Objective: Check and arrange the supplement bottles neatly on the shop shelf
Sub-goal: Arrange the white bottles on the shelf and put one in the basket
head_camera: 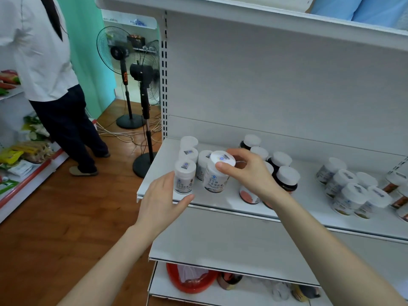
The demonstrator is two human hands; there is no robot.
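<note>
Two hands work at the shelf's (pixel 309 219) left end. The right hand (pixel 249 173) has its grip closed on a white bottle (pixel 215 180), thumb and fingertips pinching the rim of the cap (pixel 223 159) from above. The bottle hangs tilted near the front edge; whether its base touches the shelf cannot be told. The left hand (pixel 161 199) is open, fingers straight, just beside the front bottle (pixel 184 180) at the front-left corner. Contact there is unclear.

The bottle looks like light, stiff plastic: a squat cylinder with a broad flat cap and a glossy printed label round its body. It should lift easily by the cap — though a smooth label could slip, and a hold on the cap alone lets the body swing. A wrap around the body would probably steady it better for setting down upright.

More white bottles stand in a file along the left edge behind the front one. Dark bottles (pixel 286 180) with white caps crowd toward the middle, their walls glassy and brown. A loose bunch (pixel 351 191) of white ones sits toward the right end, not yet in rows.
</note>
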